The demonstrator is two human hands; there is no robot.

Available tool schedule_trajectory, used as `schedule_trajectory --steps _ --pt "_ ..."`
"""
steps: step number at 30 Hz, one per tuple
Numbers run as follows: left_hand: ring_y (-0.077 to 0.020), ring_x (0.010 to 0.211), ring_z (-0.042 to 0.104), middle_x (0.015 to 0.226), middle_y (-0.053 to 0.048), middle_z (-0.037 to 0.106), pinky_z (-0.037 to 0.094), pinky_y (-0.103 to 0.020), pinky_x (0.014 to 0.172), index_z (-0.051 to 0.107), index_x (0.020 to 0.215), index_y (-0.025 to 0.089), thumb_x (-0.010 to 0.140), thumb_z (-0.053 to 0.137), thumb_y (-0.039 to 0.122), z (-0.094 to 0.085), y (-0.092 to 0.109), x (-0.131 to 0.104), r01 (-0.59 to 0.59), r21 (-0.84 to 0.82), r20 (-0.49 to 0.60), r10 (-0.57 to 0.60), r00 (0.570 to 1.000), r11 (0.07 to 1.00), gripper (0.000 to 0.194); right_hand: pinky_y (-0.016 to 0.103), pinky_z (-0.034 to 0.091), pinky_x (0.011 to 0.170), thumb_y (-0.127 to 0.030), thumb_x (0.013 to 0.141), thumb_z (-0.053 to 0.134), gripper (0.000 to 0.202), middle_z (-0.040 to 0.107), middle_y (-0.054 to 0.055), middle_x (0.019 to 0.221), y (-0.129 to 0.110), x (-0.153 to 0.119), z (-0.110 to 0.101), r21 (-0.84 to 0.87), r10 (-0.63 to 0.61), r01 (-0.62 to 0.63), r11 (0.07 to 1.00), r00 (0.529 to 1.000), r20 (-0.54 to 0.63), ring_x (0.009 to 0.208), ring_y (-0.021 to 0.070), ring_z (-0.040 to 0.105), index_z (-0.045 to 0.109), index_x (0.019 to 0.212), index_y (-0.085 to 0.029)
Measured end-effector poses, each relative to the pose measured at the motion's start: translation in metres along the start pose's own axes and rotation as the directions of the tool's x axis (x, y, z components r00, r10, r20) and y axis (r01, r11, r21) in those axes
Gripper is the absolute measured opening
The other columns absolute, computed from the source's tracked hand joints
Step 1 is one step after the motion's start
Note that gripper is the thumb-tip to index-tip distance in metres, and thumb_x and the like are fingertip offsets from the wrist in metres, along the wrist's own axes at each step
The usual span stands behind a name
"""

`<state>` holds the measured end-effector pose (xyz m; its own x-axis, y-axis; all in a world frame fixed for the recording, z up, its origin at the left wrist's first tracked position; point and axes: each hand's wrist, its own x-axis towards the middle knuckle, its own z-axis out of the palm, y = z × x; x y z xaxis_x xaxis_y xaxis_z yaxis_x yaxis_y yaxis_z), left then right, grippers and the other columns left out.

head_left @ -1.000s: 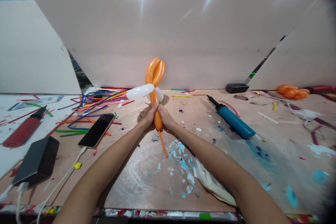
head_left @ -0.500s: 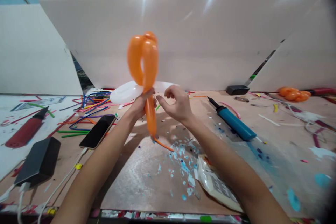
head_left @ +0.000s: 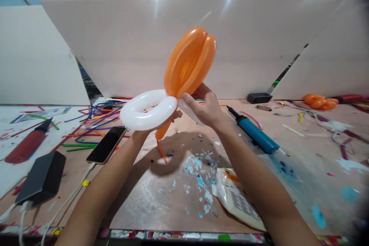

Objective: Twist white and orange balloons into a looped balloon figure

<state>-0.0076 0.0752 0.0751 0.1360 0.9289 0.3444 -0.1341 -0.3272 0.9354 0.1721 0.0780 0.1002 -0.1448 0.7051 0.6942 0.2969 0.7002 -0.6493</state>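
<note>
An orange modelling balloon (head_left: 188, 61), twisted into long upright loops, leans to the right above the table. Joined at its base is a white balloon (head_left: 142, 117), whose large ring lies to the left and whose narrower end points right. My left hand (head_left: 176, 116) is closed around the orange balloon below the joint, partly hidden by the white ring. From under it hangs the orange end with a thin uninflated tail (head_left: 161, 151). My right hand (head_left: 206, 107) grips the base of the orange loops, thumb in front and fingers behind.
A blue hand pump (head_left: 256, 132) lies on the right, a red pump (head_left: 29, 142) on the left. Near my left arm are a phone (head_left: 106, 145), a black box (head_left: 42, 177) and uninflated balloons (head_left: 98, 130). A plastic packet (head_left: 238, 200) lies beside my right forearm. White panels (head_left: 115, 46) stand behind.
The orange loops have tilted right and turned to show their opening. The white ring has swung towards me. My right hand, free before, has come onto the base of the loops.
</note>
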Motion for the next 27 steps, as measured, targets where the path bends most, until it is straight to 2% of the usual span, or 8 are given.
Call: schedule_trajectory --steps 3,6,10,12,15,18,22,27 --pt "-0.0165 0.065 0.061 0.075 -0.003 0.068 0.055 -0.029 0.057 0.073 0.08 0.021 0.065 0.087 0.045 -0.007 -0.002 -0.002 -0.081 0.149 0.099 0.066 0.993 0.986 0.032 0.04 0.056 0.087 -0.057 0.086 0.066 0.04 0.073 0.006 0.105 0.003 0.002 -0.001 0.104 0.013 -0.02 0.994 0.998 0.065 0.094 0.022 0.068 0.064 0.106 -0.023" --pt "-0.018 0.069 0.065 0.085 -0.008 0.071 0.058 -0.031 0.065 0.072 0.087 0.019 0.077 0.072 0.064 -0.018 -0.015 0.003 -0.056 0.162 0.063 0.046 0.997 0.985 0.046 0.041 0.055 0.096 -0.055 0.085 0.068 0.044 0.069 0.007 0.119 0.009 0.004 -0.005 0.209 -0.059 0.005 0.978 0.966 0.252 0.108 0.0233 0.066 0.06 0.115 -0.024" --pt "-0.0239 0.079 0.068 0.078 -0.009 0.072 0.057 -0.034 0.075 0.072 0.081 0.017 0.069 0.074 0.072 -0.025 -0.025 0.013 -0.023 0.172 0.063 0.012 0.998 0.985 0.056 0.046 0.052 0.098 -0.054 0.083 0.07 0.051 0.065 0.008 0.123 0.018 0.002 -0.011 0.111 -0.137 0.102 0.989 0.912 0.386 0.113 0.0267 0.062 0.057 0.123 -0.026" --pt "-0.0264 0.089 0.067 0.079 -0.008 0.072 0.056 -0.035 0.082 0.071 0.082 0.018 0.066 0.08 0.066 -0.021 -0.024 0.017 -0.085 0.202 0.048 0.077 0.996 0.976 0.052 0.048 0.052 0.096 -0.055 0.077 0.076 0.057 0.065 0.01 0.118 0.021 0.0 -0.011 -0.026 -0.102 0.117 0.993 0.939 0.329 0.112 0.0297 0.061 0.056 0.12 -0.023" --pt "-0.0273 0.099 0.066 0.089 -0.008 0.072 0.053 -0.034 0.088 0.071 0.087 0.017 0.075 0.075 0.06 -0.015 -0.022 0.022 -0.146 0.206 0.073 0.134 0.988 0.968 0.045 0.048 0.053 0.088 -0.058 0.064 0.086 0.072 0.063 0.011 0.112 0.021 -0.002 -0.005 -0.227 -0.014 0.034 0.973 0.996 0.09 0.104 0.0315 0.062 0.052 0.115 -0.022" --pt "-0.0269 0.104 0.065 0.096 -0.007 0.071 0.053 -0.035 0.091 0.071 0.092 0.019 0.077 0.076 0.053 -0.013 -0.022 0.024 -0.171 0.042 0.136 0.164 0.977 0.984 0.038 0.046 0.052 0.085 -0.063 0.065 0.084 0.068 0.062 0.009 0.108 0.017 -0.003 0.005 -0.283 -0.037 0.02 0.959 0.998 -0.055 0.098 0.0286 0.061 0.051 0.109 -0.024" --pt "-0.0298 0.111 0.064 0.097 -0.008 0.071 0.054 -0.038 0.093 0.072 0.093 0.021 0.07 0.078 0.061 -0.013 -0.017 0.021 -0.021 -0.279 0.236 0.09 0.968 0.96 0.047 0.039 0.053 0.075 -0.063 0.075 0.078 0.055 0.065 0.005 0.103 0.014 -0.006 0.015 -0.224 -0.075 0.062 0.973 0.996 -0.05 0.088 0.0236 0.064 0.051 0.106 -0.026" --pt "-0.031 0.115 0.064 0.106 -0.009 0.072 0.053 -0.036 0.095 0.071 0.1 0.019 0.063 0.083 0.064 -0.016 -0.014 0.02 -0.033 -0.244 0.183 0.08 0.98 0.969 0.06 0.037 0.056 0.07 -0.055 0.082 0.074 0.06 0.07 0.007 0.109 0.012 -0.008 0.018 -0.089 -0.12 0.121 0.989 0.993 0.015 0.093 0.0246 0.069 0.046 0.128 -0.029"
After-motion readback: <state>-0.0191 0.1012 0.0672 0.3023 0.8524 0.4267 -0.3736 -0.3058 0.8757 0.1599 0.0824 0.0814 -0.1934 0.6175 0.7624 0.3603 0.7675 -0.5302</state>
